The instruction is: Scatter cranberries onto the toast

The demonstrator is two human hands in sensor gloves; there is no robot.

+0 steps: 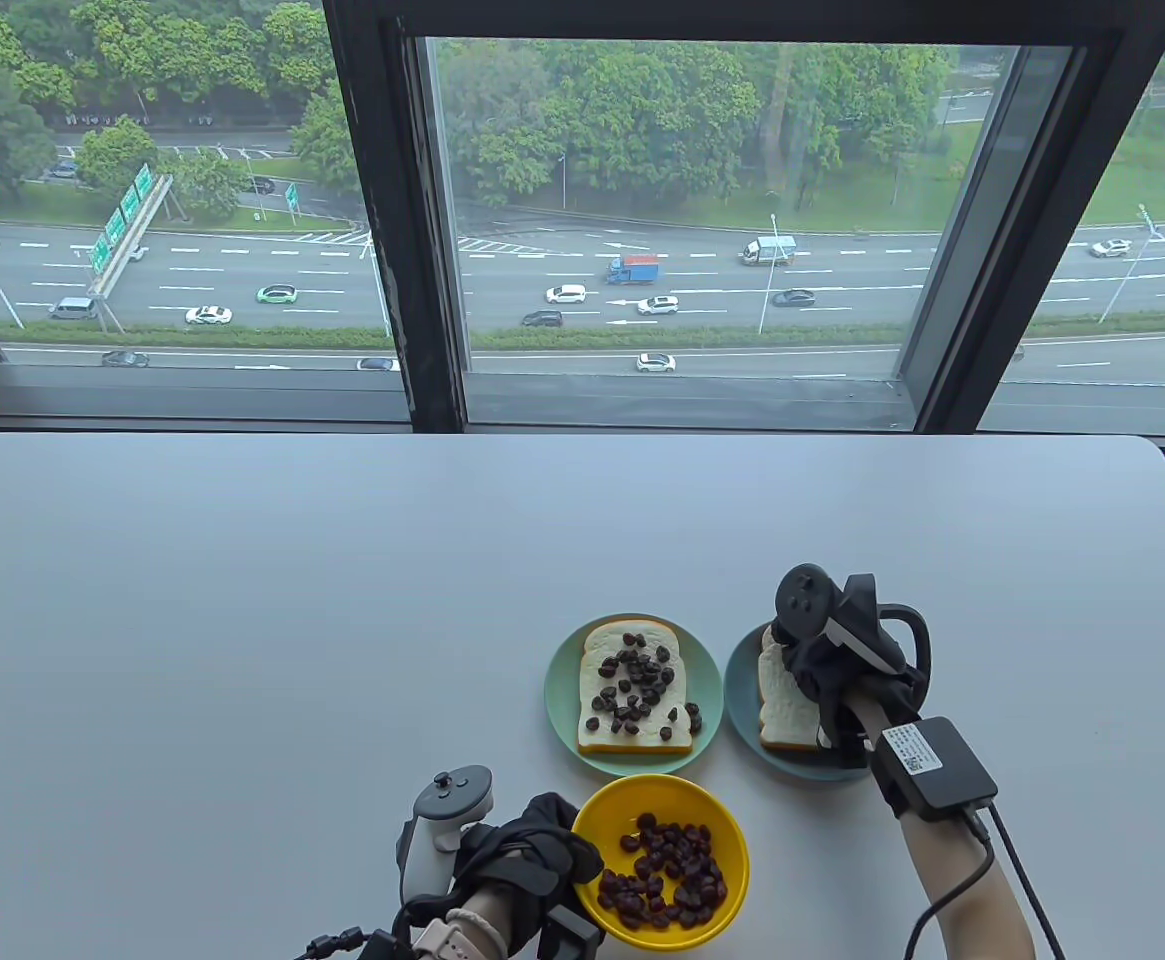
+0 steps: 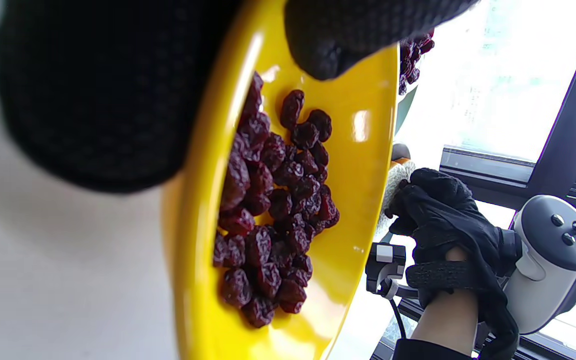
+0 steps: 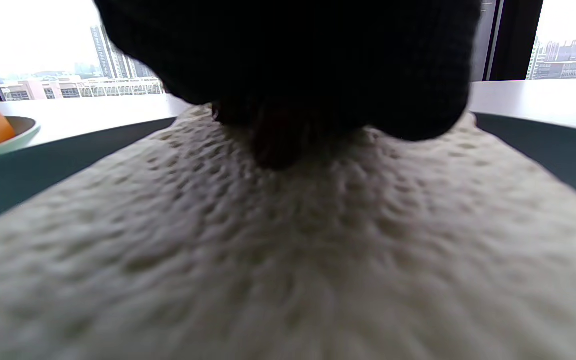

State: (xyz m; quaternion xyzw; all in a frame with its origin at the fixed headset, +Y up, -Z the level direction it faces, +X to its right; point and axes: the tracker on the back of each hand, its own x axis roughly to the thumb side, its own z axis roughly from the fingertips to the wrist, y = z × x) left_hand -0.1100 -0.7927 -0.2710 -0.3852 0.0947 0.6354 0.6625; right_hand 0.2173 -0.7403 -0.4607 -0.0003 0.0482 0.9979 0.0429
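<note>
Nearest the onlooker, the left hand (image 1: 532, 850) steadies the yellow bowl (image 1: 732, 880): its gloved fingers curl over the near-left rim, the thumb tip showing above the rim in the left wrist view. The cranberries (image 1: 664, 870), dark red, wrinkled and glossy, lie heaped in the bowl just right of that grip.

Beyond the bowl stands a light green plate (image 1: 557, 700) carrying a first toast (image 1: 602, 735), pale-crumbed with a thin tan crust, already strewn with cranberries across most of its face.

To the right of it, on a teal plate (image 1: 737, 700), lies the second toast (image 1: 782, 705), whose visible part is bare. The right hand (image 1: 832, 680) hovers low over it, fingers bunched downward; the right wrist view shows something dark red at the fingertips, probably a pinched cranberry, though blur leaves this uncertain.

Step in hand, by judgement: sprinkling the second slice has just begun. The next move calls for loosening the pinch above the crumb, then returning to the bowl on the white counter (image 1: 242, 620).
</note>
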